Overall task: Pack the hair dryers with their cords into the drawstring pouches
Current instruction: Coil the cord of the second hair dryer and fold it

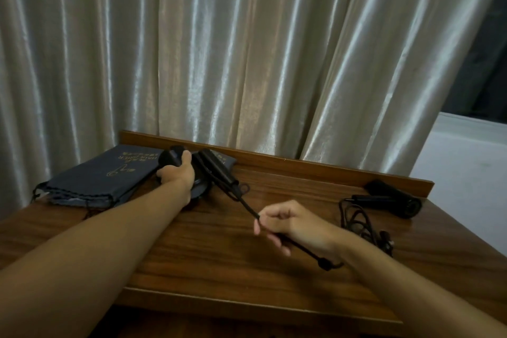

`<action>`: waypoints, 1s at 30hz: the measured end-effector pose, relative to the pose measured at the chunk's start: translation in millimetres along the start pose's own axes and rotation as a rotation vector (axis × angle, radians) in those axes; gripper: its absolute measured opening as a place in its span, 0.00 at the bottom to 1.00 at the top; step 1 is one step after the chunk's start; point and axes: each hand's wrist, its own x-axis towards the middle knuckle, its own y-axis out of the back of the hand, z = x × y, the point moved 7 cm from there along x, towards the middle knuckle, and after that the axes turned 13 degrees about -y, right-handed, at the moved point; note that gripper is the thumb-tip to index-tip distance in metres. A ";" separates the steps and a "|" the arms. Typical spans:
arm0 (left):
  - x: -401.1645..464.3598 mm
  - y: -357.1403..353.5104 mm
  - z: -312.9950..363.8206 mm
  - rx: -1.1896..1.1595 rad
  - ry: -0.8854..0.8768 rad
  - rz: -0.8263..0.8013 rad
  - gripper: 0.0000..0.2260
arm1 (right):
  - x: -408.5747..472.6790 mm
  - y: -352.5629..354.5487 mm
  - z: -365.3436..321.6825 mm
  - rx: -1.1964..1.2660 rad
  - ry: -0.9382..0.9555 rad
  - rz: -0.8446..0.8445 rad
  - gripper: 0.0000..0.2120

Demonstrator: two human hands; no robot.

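Wooden table (247,250), left hand (178,170) gripping dryer (171,158), right hand (288,223) pinching cord (248,207).

Dim, soft light glints off the curtain (219,49) folds; wide-angle bending at edges, slight blur.

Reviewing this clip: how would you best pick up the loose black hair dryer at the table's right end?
Grip the black hair dryer around its cylindrical barrel, coming from above. It lies flat on its side on the wooden table, with its slim folded handle alongside and its tangled black cord nearer the person.
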 end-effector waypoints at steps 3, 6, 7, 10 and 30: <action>-1.4 -6.8 -0.6 -0.150 0.083 -0.041 0.33 | 8.7 4.7 26.7 -0.003 -0.089 -0.014 0.17; -2.3 -11.8 6.3 -0.239 0.110 -0.155 0.30 | 14.9 16.7 58.3 0.000 -0.213 -0.028 0.25; -2.2 -12.9 9.0 -0.249 0.111 -0.202 0.30 | 16.1 18.6 71.1 -0.023 -0.266 -0.047 0.27; -1.5 -16.7 17.7 -0.278 0.133 -0.383 0.28 | 17.4 26.4 106.9 -0.145 -0.435 -0.052 0.29; -34.4 -25.6 22.9 1.052 -0.544 -0.903 0.35 | 18.2 147.2 -50.8 -0.023 -0.037 0.775 0.21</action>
